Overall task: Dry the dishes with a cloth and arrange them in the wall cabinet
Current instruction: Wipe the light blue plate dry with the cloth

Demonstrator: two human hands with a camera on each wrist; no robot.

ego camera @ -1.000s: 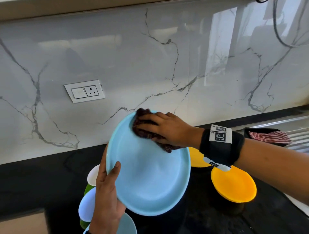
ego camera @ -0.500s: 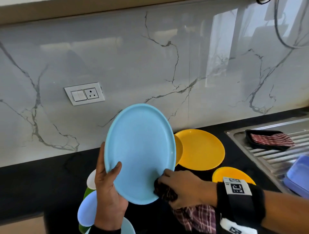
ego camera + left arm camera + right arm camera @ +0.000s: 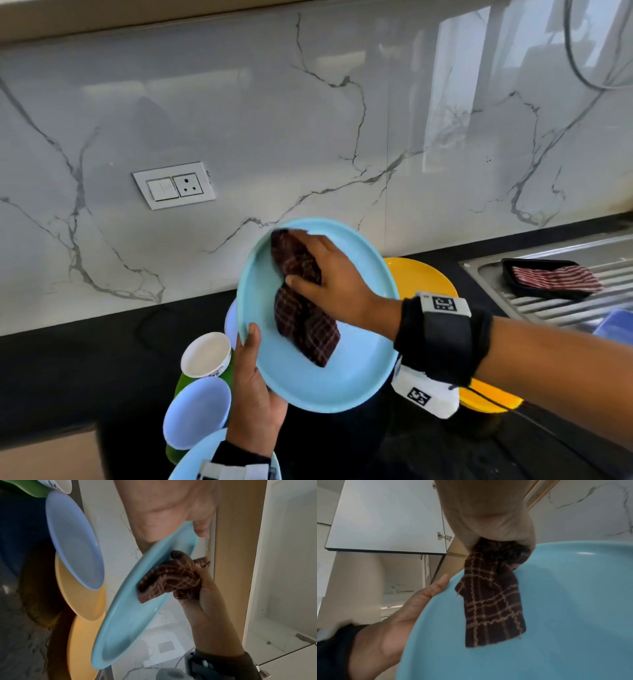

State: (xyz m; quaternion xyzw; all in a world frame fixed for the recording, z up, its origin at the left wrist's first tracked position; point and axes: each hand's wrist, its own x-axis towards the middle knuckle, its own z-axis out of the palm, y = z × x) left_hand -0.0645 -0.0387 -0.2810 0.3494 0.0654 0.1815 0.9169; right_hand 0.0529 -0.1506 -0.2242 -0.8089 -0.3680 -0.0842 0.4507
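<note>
Now, plate: the blue plate [image 3: 318, 349] is held tilted above the worktop [image 3: 102, 359], not yet in the cabinet.
Left hand: the left hand [image 3: 255, 394] grips the plate's lower rim, thumb on its face.
Right hand: the right hand [image 3: 329, 274] presses the dark checked cloth [image 3: 301, 308] against the plate, thumb pinching it.
Risk: a hard wipe could lever the plate out of that one-handed rim hold onto the dishes [image 3: 197, 414] below.

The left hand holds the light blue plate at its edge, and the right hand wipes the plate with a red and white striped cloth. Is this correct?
Not quite. The cloth in the right hand is dark brown with a thin light check, as the head and right wrist views show. The red and white striped cloth lies in a black tray by the sink. The rest is right: the left hand holds the light blue plate at its edge.
</note>
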